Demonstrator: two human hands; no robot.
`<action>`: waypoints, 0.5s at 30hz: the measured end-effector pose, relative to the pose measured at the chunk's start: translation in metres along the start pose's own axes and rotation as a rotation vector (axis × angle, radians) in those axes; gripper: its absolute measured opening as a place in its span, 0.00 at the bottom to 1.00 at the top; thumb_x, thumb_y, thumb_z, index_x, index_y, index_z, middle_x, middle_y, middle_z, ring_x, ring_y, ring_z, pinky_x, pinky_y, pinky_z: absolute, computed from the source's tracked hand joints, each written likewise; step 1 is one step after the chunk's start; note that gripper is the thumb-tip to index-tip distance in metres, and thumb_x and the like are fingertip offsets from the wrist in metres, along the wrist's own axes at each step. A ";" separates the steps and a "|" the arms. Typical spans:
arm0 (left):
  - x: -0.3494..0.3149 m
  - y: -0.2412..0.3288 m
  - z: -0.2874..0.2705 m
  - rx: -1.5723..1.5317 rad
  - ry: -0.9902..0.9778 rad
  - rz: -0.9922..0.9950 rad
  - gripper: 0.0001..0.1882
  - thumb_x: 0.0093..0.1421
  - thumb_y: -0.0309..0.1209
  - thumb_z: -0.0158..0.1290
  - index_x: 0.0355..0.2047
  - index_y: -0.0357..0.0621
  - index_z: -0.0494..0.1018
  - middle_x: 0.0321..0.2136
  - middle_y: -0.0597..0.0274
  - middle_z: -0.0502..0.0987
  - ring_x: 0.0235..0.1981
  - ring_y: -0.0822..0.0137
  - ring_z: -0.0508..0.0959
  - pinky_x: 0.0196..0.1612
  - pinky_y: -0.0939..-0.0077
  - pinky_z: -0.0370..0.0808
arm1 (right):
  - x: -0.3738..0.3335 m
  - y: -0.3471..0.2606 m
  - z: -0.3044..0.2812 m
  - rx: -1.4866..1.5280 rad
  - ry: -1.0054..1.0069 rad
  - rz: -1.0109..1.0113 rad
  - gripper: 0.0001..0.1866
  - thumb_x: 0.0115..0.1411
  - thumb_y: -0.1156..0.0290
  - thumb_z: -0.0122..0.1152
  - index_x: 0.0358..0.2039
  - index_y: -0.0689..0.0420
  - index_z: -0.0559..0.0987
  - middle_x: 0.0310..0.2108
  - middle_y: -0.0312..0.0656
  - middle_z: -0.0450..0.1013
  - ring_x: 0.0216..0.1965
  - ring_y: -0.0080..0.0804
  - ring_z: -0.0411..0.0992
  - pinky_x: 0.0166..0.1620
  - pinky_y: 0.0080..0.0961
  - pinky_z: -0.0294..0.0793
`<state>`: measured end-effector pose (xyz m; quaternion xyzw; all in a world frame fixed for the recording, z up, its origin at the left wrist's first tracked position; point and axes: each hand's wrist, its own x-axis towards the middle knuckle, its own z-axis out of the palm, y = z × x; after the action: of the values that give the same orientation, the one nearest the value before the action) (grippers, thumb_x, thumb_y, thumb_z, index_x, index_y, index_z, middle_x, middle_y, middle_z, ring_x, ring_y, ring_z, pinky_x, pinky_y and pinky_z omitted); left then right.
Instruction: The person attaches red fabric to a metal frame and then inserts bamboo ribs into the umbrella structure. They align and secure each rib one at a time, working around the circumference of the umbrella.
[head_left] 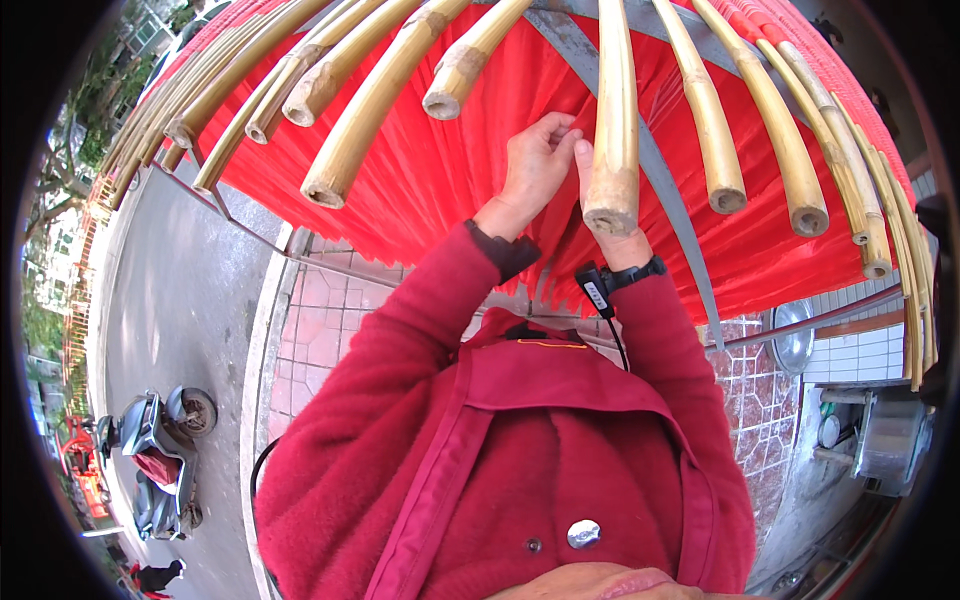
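Observation:
Pleated red cloth [400, 170] hangs in folds beneath a fan of bamboo poles [345, 150], whose cut ends point toward me. Both my hands reach up to this cloth, close together. My left hand [530, 170] is closed, its fingertips pinched together at the cloth; what they hold, if anything, is too small to make out. Just to its right is my right hand [622, 248], largely covered by a thick bamboo pole [613, 130]. Only its thumb and wrist show, the thumb near the left fingertips; the other fingers are hidden.
A grey metal frame bar [665, 190] curves down beside my right hand. Pink paving tiles [320, 320] lie below, with a grey road and a parked scooter [160, 460] at left. A metal basin [793, 338] and a clear tub [893, 445] stand at right.

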<state>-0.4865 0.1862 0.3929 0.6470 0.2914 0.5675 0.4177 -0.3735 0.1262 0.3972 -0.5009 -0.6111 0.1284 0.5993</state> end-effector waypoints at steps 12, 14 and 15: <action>0.005 0.006 -0.004 0.214 0.020 0.074 0.09 0.66 0.27 0.60 0.44 0.35 0.79 0.30 0.58 0.83 0.32 0.73 0.82 0.37 0.76 0.80 | 0.023 0.029 -0.006 -0.607 0.227 -0.306 0.27 0.68 0.75 0.52 0.68 0.63 0.68 0.70 0.58 0.61 0.73 0.61 0.54 0.73 0.53 0.53; 0.003 0.016 -0.005 0.191 -0.026 0.054 0.09 0.66 0.25 0.59 0.45 0.34 0.78 0.31 0.57 0.83 0.33 0.72 0.83 0.38 0.75 0.80 | 0.020 0.030 -0.007 -0.621 0.187 -0.277 0.29 0.67 0.74 0.53 0.68 0.62 0.68 0.70 0.59 0.61 0.73 0.62 0.54 0.73 0.54 0.53; 0.002 0.021 -0.006 0.173 -0.042 0.062 0.09 0.66 0.25 0.58 0.45 0.34 0.78 0.31 0.57 0.83 0.33 0.71 0.83 0.39 0.75 0.80 | 0.017 0.030 -0.007 -0.631 0.165 -0.273 0.29 0.66 0.74 0.54 0.68 0.62 0.68 0.69 0.60 0.61 0.73 0.62 0.54 0.73 0.54 0.53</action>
<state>-0.4938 0.1793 0.4126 0.7009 0.3105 0.5393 0.3485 -0.3506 0.1500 0.3865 -0.5838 -0.6317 -0.1889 0.4738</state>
